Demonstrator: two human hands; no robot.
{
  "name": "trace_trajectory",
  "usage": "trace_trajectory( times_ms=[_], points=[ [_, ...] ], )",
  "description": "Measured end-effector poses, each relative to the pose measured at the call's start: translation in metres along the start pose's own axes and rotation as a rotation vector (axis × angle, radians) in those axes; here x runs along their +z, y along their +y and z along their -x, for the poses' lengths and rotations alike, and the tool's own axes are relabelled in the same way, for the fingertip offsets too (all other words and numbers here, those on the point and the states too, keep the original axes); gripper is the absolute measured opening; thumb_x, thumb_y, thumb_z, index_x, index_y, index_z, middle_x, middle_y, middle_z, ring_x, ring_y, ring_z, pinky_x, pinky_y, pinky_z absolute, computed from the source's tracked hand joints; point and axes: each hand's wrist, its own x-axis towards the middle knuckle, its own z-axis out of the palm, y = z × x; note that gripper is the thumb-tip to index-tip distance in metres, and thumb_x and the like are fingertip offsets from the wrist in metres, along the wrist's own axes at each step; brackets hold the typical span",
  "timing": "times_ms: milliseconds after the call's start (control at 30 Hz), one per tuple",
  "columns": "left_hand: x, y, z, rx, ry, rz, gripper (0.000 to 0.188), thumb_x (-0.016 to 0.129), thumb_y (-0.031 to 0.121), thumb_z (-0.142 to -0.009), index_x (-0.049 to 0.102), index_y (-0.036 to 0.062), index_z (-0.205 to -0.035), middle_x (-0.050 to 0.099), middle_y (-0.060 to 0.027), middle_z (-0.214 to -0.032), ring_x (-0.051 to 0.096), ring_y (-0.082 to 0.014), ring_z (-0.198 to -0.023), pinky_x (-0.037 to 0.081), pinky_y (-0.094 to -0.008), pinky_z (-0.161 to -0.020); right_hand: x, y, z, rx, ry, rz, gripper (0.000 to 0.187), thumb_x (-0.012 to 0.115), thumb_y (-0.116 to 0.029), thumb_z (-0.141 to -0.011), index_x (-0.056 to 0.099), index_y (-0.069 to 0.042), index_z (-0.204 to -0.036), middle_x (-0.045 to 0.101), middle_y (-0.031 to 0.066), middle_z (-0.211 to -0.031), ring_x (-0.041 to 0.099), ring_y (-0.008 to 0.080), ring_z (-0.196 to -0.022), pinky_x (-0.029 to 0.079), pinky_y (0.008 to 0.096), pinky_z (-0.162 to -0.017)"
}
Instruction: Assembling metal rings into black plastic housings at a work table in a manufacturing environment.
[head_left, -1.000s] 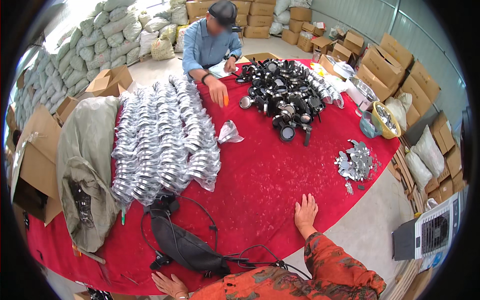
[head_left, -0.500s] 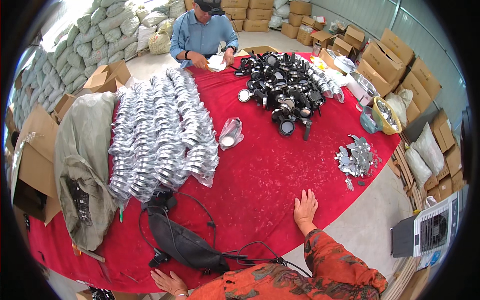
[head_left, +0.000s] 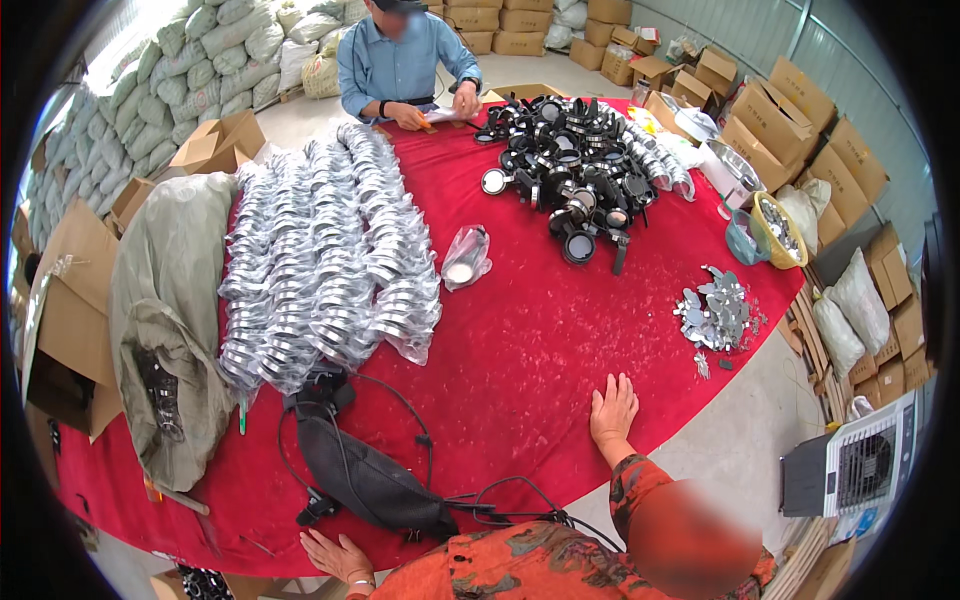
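My left hand (head_left: 338,556) rests at the near edge of the red tablecloth (head_left: 500,390), fingers spread, holding nothing. Farther right, my right hand (head_left: 614,410) lies flat on the cloth with its fingers stretched out. Between them is a black waist bag (head_left: 365,480) with thin black cables, nearest to my left hand. Beyond my right hand sits a heap of small grey metal pieces (head_left: 716,310). Long rows of plastic-wrapped silver round parts (head_left: 325,260) cover the left of the table. A single bagged round part (head_left: 464,262) lies to their right.
A large pile of black round-headed parts (head_left: 575,175) fills the far side. Across the table, a person in a blue shirt (head_left: 405,65) handles something white. A yellow basket (head_left: 778,232) stands at the right edge, a grey-green sack (head_left: 170,300) at the left. An air cooler (head_left: 850,460) is beside the table.
The person opposite has shifted their hands and lowered the white item toward the table. The whole view has moved slightly. My two hands stay in place on the cloth.
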Motion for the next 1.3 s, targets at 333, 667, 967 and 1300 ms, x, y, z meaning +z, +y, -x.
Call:
trace_trajectory(
  times_ms=[333, 667, 967, 1300],
  points=[
    [0.011, -0.009, 0.007, -0.013, 0.014, 0.025, 0.066, 0.05, 0.03, -0.087, 0.025, 0.0023, -0.142, 0.021, -0.017, -0.149, 0.018, -0.0322, -0.138, 0.016, -0.047, -0.11, 0.006, 0.002, 0.003, -0.027, -0.011, 0.018, 0.05, 0.05, -0.032, -0.089, 0.041, -0.009, -0.132, 0.036, 0.015, -0.14, 0.031, 0.0313, -0.131, 0.023, 0.0503, -0.105],
    [-0.012, -0.02, -0.042, -0.36, 0.056, 1.176, 0.042, 0.048, 0.026, -0.095, 0.049, -0.0019, -0.126, 0.05, -0.0142, -0.127, 0.052, -0.0246, -0.114, 0.041, -0.0351, -0.095, 0.011, 0.001, -0.007, 0.014, -0.027, 0.097, 0.049, 0.044, -0.038, -0.093, 0.04, -0.012, -0.134, 0.036, 0.0129, -0.143, 0.032, 0.0288, -0.132, 0.026, 0.0498, -0.104],
    [-0.08, 0.063, -0.042, -0.317, -0.351, 1.402, 0.052, 0.053, 0.029, -0.092, 0.037, 0.0031, -0.135, 0.05, -0.0082, -0.125, 0.058, -0.0177, -0.098, 0.048, -0.027, -0.073, 0.013, 0.004, 0.001, 0.007, -0.014, 0.083, 0.05, 0.048, -0.037, -0.091, 0.041, -0.011, -0.134, 0.036, 0.012, -0.141, 0.031, 0.0287, -0.132, 0.025, 0.0491, -0.105],
    [-0.068, 0.092, -0.069, 0.289, 0.022, 0.64, 0.055, 0.067, 0.022, -0.078, 0.047, -0.0048, -0.123, 0.046, -0.0268, -0.125, 0.045, -0.0376, -0.117, 0.037, -0.0409, -0.098, 0.001, 0.0, -0.006, 0.032, -0.031, 0.016, 0.05, 0.051, -0.033, -0.089, 0.042, -0.01, -0.132, 0.037, 0.0137, -0.14, 0.031, 0.03, -0.131, 0.024, 0.0499, -0.105]
  ],
)
